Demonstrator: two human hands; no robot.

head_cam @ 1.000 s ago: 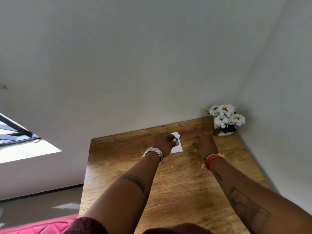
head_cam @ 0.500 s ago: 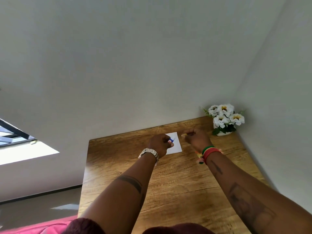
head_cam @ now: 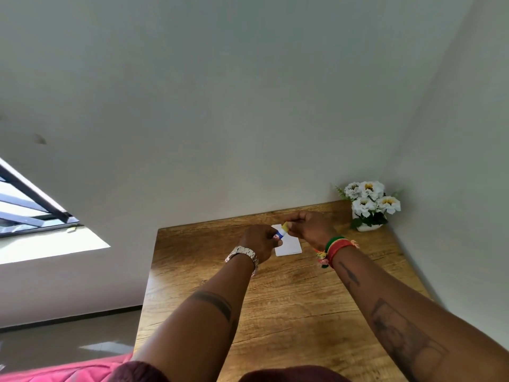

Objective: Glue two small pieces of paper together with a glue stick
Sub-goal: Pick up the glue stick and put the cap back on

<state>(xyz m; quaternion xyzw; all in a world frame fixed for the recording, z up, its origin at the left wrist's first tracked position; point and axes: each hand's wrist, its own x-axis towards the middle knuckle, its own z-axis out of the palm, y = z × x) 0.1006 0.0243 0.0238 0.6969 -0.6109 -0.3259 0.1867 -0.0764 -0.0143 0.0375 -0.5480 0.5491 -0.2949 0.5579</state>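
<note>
My left hand (head_cam: 259, 242) grips the blue body of a small glue stick (head_cam: 281, 233) just above the far part of the wooden table (head_cam: 289, 304). My right hand (head_cam: 309, 226) pinches the stick's yellow cap end. Both hands meet over a white piece of paper (head_cam: 290, 245) that lies flat on the table, partly hidden by them. I cannot make out a second piece of paper.
A white pot of white flowers (head_cam: 367, 206) stands in the table's far right corner against the walls. A window (head_cam: 30, 208) is low on the left wall. Something pink (head_cam: 68, 372) lies beside the table's near left edge.
My right hand has moved left from the table to the glue stick and taken its cap end. My left hand has lifted the stick slightly over the paper.
</note>
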